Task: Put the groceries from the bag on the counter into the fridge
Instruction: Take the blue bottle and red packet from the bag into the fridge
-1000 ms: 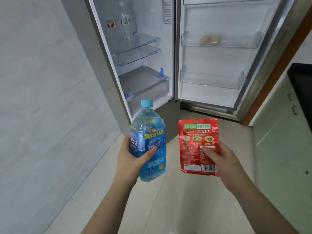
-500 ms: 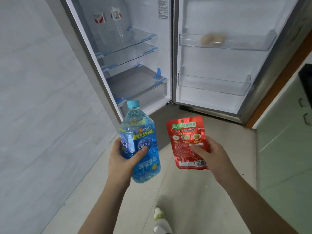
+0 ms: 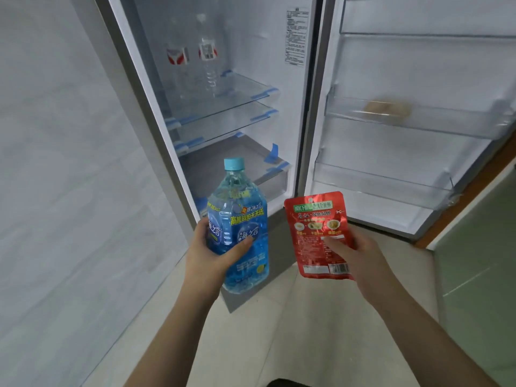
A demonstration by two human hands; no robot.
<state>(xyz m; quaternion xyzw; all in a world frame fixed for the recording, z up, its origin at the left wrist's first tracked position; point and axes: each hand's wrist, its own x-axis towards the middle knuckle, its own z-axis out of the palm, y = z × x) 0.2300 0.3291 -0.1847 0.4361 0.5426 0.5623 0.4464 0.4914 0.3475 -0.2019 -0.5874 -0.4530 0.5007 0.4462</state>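
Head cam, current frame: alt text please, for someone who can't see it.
A person faces an open fridge, the left hand gripping a blue drink bottle and the right hand pinching a red snack packet. Two clear bottles stand on a glass shelf inside.

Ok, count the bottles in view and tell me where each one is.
3. A blue bottle is in the left hand. Two clear bottles stand side by side on the fridge's top glass shelf. Others may be out of frame.
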